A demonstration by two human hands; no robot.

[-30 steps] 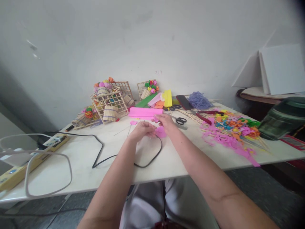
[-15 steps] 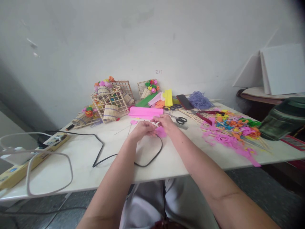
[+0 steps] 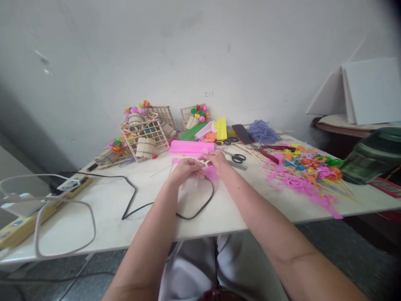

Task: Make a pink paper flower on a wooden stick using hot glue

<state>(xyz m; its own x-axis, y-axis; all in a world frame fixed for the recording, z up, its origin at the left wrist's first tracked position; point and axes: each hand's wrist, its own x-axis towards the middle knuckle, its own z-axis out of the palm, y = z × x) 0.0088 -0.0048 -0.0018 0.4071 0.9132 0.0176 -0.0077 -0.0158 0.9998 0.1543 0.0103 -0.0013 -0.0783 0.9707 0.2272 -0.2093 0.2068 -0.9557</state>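
Observation:
Over the middle of the white table [image 3: 103,209], my left hand [image 3: 188,169] is closed in a pinch, and a thin pale stick [image 3: 197,180] pokes down from its fingers. Close by, my right hand [image 3: 216,161] has its fingertips pressed together, with a small light-pink paper piece [image 3: 205,150] showing at them. Below the right fingers is a bright pink paper piece [image 3: 211,172], seemingly on the tabletop. A black cord [image 3: 206,205] loops up to just under my hands; its end is hidden. Behind them lies a folded strip of pink paper [image 3: 191,147].
Stick baskets with paper flowers [image 3: 144,136] stand at the back left. Black-handled scissors [image 3: 238,158], a phone [image 3: 242,133], red-handled pliers [image 3: 269,154] and colourful paper scraps [image 3: 308,167] lie to the right, near a green container [image 3: 372,156]. A power strip [image 3: 59,200] sits left.
My hands have stayed almost in place, with the fingers shifting slightly. A light-pink paper piece now shows above my right fingertips, and the thin stick is clearer below my left fingers.

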